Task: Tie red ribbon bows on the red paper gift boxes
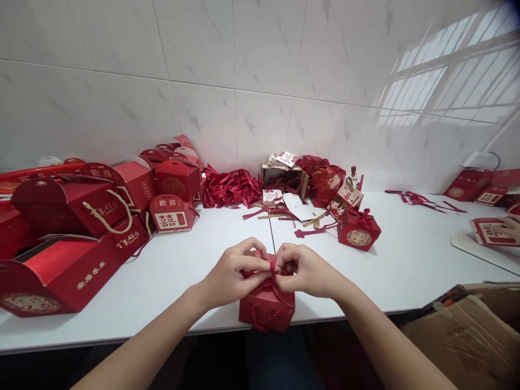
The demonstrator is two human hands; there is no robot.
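Observation:
A small red gift box [264, 306] with a twisted red cord on its front stands at the table's near edge, directly under both hands. Over its lid, my left hand [238, 271] pinches a dark red ribbon [273, 267] between thumb and fingers. My right hand [306, 271] is closed on the same ribbon from the other side, fingers curled; its fingertips nearly meet those of the left. The hands hide much of the lid and the ribbon's ends. To the right, a finished-looking red box [358, 230] has a ribbon bow on top and a round gold emblem.
Large red boxes [77, 276] with rope handles crowd the left side. Against the tiled wall lie a heap of red ribbons [233, 187], an open carton [284, 176] topped with cards, and stacked small boxes [323, 184]. A cardboard box [463, 341] stands at the lower right.

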